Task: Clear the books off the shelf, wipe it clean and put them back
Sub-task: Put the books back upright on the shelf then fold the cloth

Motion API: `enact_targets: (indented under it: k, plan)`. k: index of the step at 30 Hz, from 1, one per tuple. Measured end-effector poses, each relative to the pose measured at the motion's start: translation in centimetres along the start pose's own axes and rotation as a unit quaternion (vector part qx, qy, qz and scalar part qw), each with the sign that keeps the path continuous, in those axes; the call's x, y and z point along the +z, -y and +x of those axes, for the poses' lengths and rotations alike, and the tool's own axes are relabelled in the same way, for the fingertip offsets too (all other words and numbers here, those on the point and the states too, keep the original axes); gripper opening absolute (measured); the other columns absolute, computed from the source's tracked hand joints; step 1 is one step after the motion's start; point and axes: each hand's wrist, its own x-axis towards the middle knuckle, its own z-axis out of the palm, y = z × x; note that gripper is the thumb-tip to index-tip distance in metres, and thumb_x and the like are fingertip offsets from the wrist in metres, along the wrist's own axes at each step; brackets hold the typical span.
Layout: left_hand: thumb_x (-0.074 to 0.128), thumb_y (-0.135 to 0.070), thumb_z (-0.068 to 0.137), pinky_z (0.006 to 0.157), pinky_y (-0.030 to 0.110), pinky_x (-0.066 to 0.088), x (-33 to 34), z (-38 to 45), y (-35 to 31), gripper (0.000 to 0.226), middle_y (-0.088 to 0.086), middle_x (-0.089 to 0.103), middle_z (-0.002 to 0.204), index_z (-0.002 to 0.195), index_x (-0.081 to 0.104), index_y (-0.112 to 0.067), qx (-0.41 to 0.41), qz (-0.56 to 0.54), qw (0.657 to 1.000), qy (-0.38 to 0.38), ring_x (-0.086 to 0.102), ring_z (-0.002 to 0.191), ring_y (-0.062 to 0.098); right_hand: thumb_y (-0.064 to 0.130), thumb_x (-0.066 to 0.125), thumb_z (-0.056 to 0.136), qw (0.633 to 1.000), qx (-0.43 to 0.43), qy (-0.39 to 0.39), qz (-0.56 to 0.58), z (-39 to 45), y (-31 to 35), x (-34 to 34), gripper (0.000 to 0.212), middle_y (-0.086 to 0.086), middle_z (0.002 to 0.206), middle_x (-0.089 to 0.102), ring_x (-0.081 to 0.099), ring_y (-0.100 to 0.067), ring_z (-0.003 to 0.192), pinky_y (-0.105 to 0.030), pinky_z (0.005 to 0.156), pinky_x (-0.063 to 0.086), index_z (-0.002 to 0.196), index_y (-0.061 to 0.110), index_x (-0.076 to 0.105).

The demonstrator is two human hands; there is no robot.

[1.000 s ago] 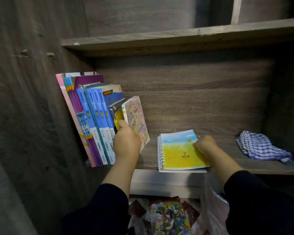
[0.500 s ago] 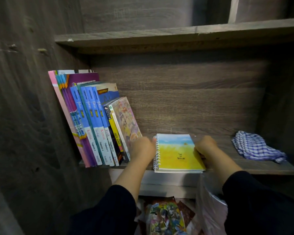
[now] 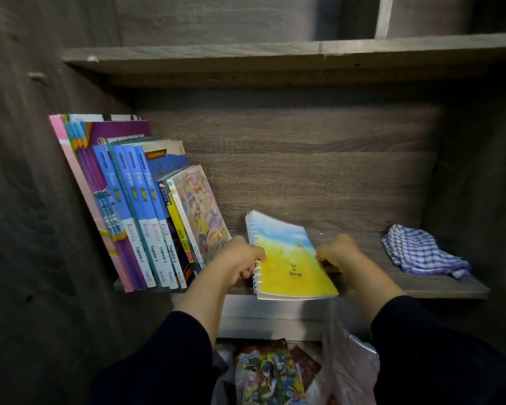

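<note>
- Gripping a spiral-bound notebook [image 3: 289, 258] by both side edges, a person tips its far end up off the wooden shelf [image 3: 421, 285]; the near edge appears to rest at the shelf's front lip, though the contact is blurred.
- Left hand [image 3: 241, 260] curls its fingers around the wire binding; right hand [image 3: 338, 252] pinches the opposite edge, fingertips tucked under the yellow-and-blue cover and out of sight.
- Judged from the layout, this is the putting-back stage: a row of books [image 3: 135, 206] already leans against the left wall, blue "fokus" spines outward, a comic-style volume [image 3: 200, 209] at its right end.
- Next move likely calls for standing the notebook on edge and sliding it left until it meets that comic-style volume, with care that the leaning row does not slump further.
- A blue-checked cloth [image 3: 421, 252] lies crumpled at the shelf's right end, well apart from the hands.
- Below the shelf, a manga cover [image 3: 268, 375] shows among what looks like plastic bags, cut off by the frame's bottom edge; how many books remain there cannot be told.
- Small print on the notebook cover is too soft to read, and dark sleeves [image 3: 438, 352] hide both forearms.
</note>
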Motion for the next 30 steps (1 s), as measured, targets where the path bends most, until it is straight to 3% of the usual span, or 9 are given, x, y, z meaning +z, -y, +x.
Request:
enact_targets:
  k: [2,5,7,10,14,19,23,30]
  plan:
    - [0.062,-0.014,0.080,0.042,0.023,0.033,-0.5,-0.4,-0.3,0.017,0.010,0.046,0.061,0.087,0.057,0.001,0.064,0.032,0.994,-0.086,0.041,0.049,0.020,-0.006,0.056,0.082,0.997,0.006,0.043,0.068,-0.3,0.5,0.5,0.010,-0.016,0.069,0.061,0.059,-0.025,0.059,-0.027,0.054,0.049,0.083,0.001,0.062]
    - [0.057,-0.023,0.083,0.060,0.043,0.048,-1.6,-1.4,-0.8,0.031,0.028,0.058,0.082,0.096,0.054,0.005,0.130,0.085,0.963,-0.218,0.060,0.072,0.038,0.003,0.052,0.091,0.994,-0.004,0.065,0.087,-0.7,1.1,1.1,0.008,-0.012,0.071,0.058,0.053,-0.019,0.053,-0.017,0.041,0.043,0.085,0.007,0.055]
    - [0.050,-0.020,0.091,0.062,0.040,0.045,-2.3,-2.6,-0.5,0.029,0.024,0.063,0.094,0.108,0.045,0.002,0.144,0.112,0.935,-0.304,0.063,0.084,0.041,0.006,0.051,0.091,0.995,-0.015,0.065,0.077,-0.9,1.1,1.5,0.005,-0.013,0.075,0.058,0.051,-0.018,0.053,-0.015,0.038,0.040,0.090,0.006,0.056]
    - [0.045,-0.017,0.095,0.063,0.039,0.044,-2.5,-3.7,0.6,0.024,0.024,0.065,0.094,0.110,0.037,0.000,0.138,0.108,0.907,-0.383,0.063,0.086,0.043,0.003,0.054,0.089,0.996,-0.028,0.069,0.054,-0.8,0.7,2.2,0.009,-0.012,0.068,0.057,0.050,-0.020,0.051,-0.017,0.043,0.037,0.081,0.005,0.057]
    - [0.043,-0.016,0.097,0.064,0.039,0.045,-2.1,-3.5,1.9,0.021,0.022,0.066,0.096,0.110,0.038,0.000,0.104,0.122,0.904,-0.395,0.065,0.089,0.041,-0.001,0.056,0.082,0.996,-0.037,0.072,0.046,-0.7,0.4,2.5,0.010,-0.014,0.065,0.056,0.048,-0.021,0.047,-0.019,0.047,0.036,0.076,0.005,0.058]
    - [0.046,-0.015,0.094,0.063,0.035,0.043,-3.0,-2.8,2.3,0.021,0.021,0.067,0.095,0.110,0.043,-0.002,0.094,0.187,0.904,-0.374,0.065,0.088,0.038,0.005,0.061,0.081,0.996,-0.049,0.072,0.021,0.2,0.1,2.5,0.014,-0.013,0.072,0.062,0.055,-0.022,0.058,-0.021,0.049,0.040,0.094,0.000,0.065]
    - [0.046,-0.028,0.092,0.071,0.036,0.049,-4.3,-2.6,2.4,0.030,0.018,0.069,0.098,0.109,0.049,-0.003,0.095,0.306,0.869,-0.377,0.066,0.093,0.037,0.003,0.064,0.080,0.997,-0.045,0.068,0.006,0.3,0.3,2.5,0.018,-0.019,0.079,0.062,0.057,-0.027,0.068,-0.023,0.050,0.040,0.097,-0.001,0.064]
    - [0.044,-0.054,0.092,0.073,0.033,0.049,-5.4,-2.9,2.5,0.051,0.013,0.070,0.101,0.106,0.059,-0.007,0.078,0.397,0.840,-0.362,0.066,0.096,0.033,0.004,0.065,0.078,0.996,-0.040,0.082,-0.010,0.1,0.3,2.2,0.028,-0.021,0.088,0.063,0.058,-0.028,0.077,-0.024,0.053,0.041,0.105,-0.005,0.064]
